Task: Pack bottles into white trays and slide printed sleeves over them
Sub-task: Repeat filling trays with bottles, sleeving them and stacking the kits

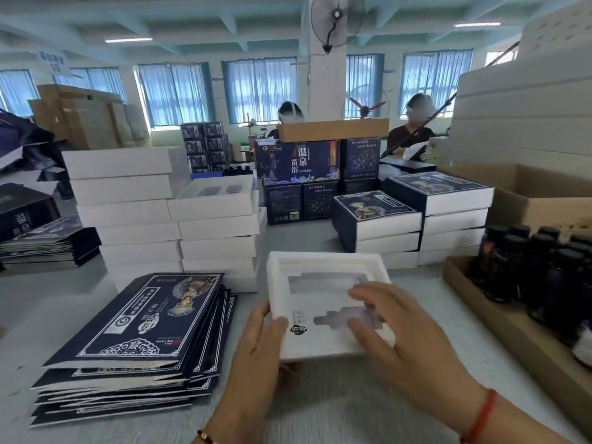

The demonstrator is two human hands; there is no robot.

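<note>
Now my left hand (256, 344) grips the near-left edge of the white foam tray (323, 302), while my right hand (394, 334) hovers over it, fingers spread and relaxed, holding nothing.

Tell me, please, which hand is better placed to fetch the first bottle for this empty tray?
Probably the right hand: the bottles stand on its side, while the left hand holds the tray.
</note>
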